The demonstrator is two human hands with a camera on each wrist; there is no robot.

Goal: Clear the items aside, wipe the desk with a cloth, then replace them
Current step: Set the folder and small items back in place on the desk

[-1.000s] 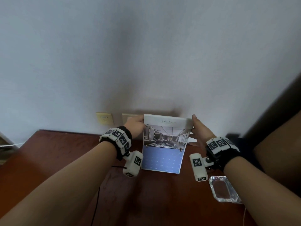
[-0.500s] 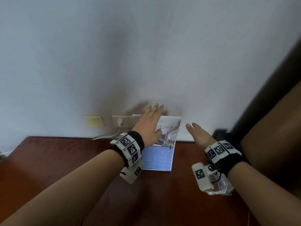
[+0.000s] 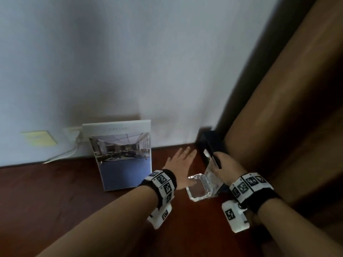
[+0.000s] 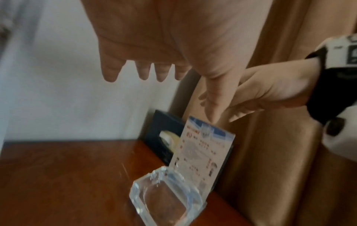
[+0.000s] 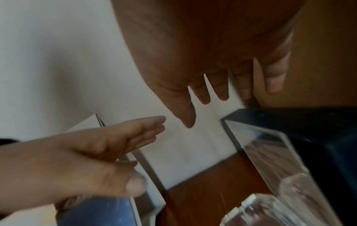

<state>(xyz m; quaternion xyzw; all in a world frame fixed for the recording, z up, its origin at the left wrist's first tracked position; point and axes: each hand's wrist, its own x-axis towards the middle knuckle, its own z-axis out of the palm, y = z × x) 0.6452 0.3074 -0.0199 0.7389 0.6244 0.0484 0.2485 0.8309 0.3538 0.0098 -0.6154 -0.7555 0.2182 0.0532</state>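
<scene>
A booklet (image 3: pixel 122 156) with an office photo on its cover leans upright against the wall on the dark wood desk (image 3: pixel 55 197). To its right, my left hand (image 3: pixel 182 154) hovers flat with straight fingers just above a clear glass ashtray (image 3: pixel 198 190), holding nothing. The left thumb (image 4: pixel 212 107) points down near the top of a printed card in an acrylic stand (image 4: pixel 203 152). My right hand (image 3: pixel 221 162) reaches over that stand and a dark box (image 3: pixel 207 141) behind it. Its fingers (image 5: pixel 222 88) hang straight and grip nothing.
A brown curtain (image 3: pixel 278 108) hangs close along the desk's right side. Wall sockets (image 3: pixel 39 140) and a white cable (image 3: pixel 63 154) sit left of the booklet. Bare desk (image 4: pixel 67 175) lies to the left of the ashtray.
Both hands let go of the booklet, which now stands against the wall. They moved right to the ashtray and card stand, and my view swung right with them.
</scene>
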